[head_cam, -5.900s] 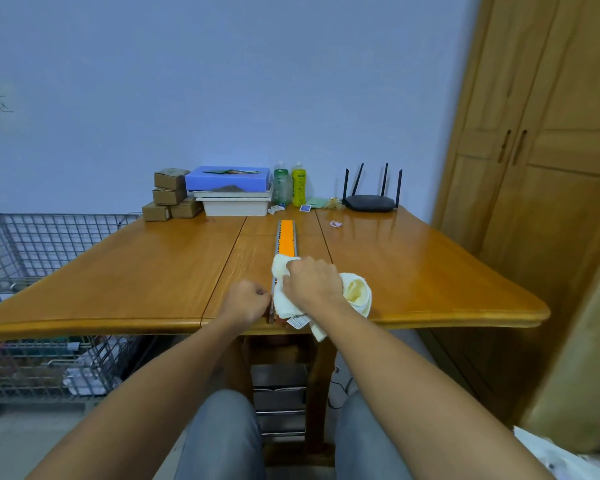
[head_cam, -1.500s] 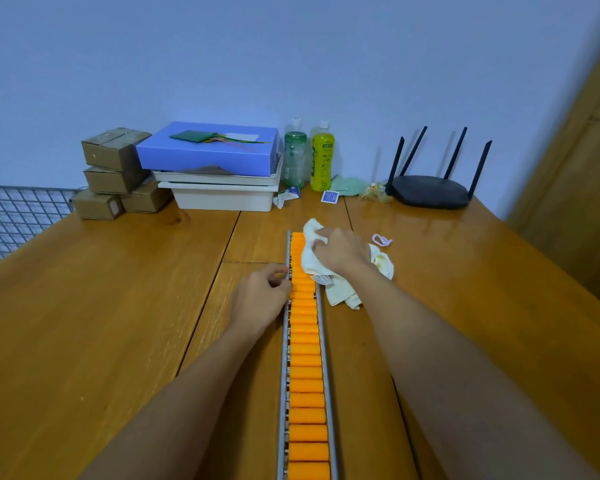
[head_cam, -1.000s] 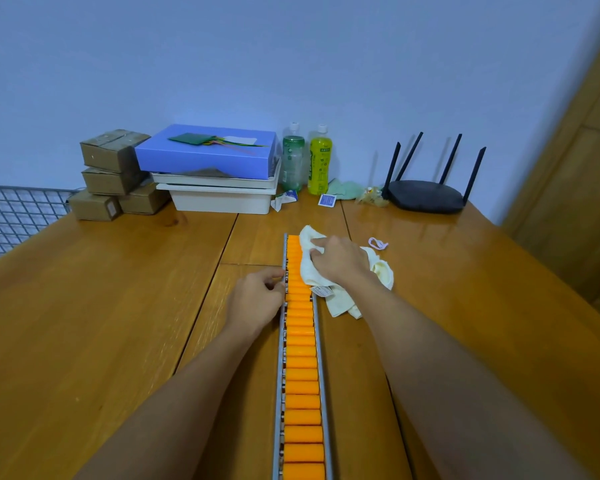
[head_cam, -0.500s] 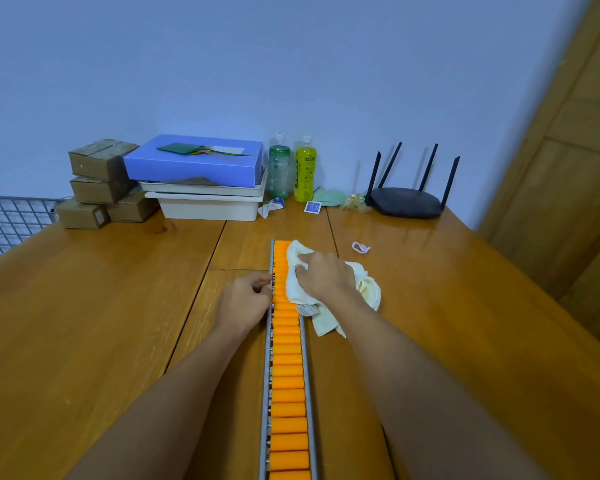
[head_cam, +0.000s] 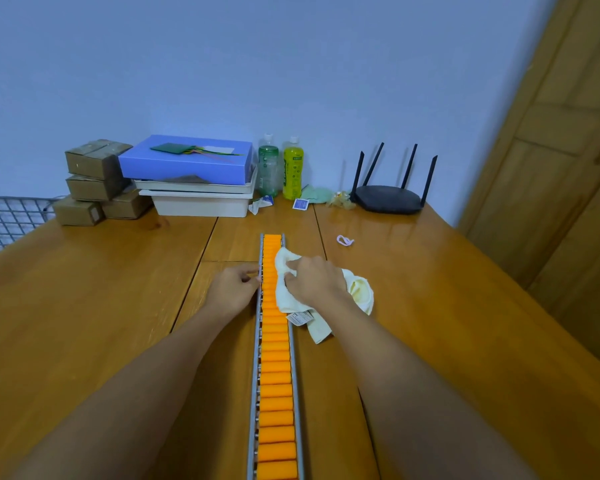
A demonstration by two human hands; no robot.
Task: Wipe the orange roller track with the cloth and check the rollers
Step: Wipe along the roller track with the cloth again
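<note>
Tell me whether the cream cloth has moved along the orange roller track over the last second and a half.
Yes. The right hand has drawn the cream cloth back toward the person: more orange rollers now show beyond it at the orange roller track's far end.

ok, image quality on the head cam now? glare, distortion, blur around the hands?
Head view: dim, bluish light; soft glare on the table near the router. Wide-angle bending shows in the slanted wardrobe. Right hand on the cloth and left hand at the roller track look slightly soft; no heavy blur.

Crumpled cream cloth (head_cam: 355, 292) lies across the long orange roller track (head_cam: 276, 382) near its far end.
</note>
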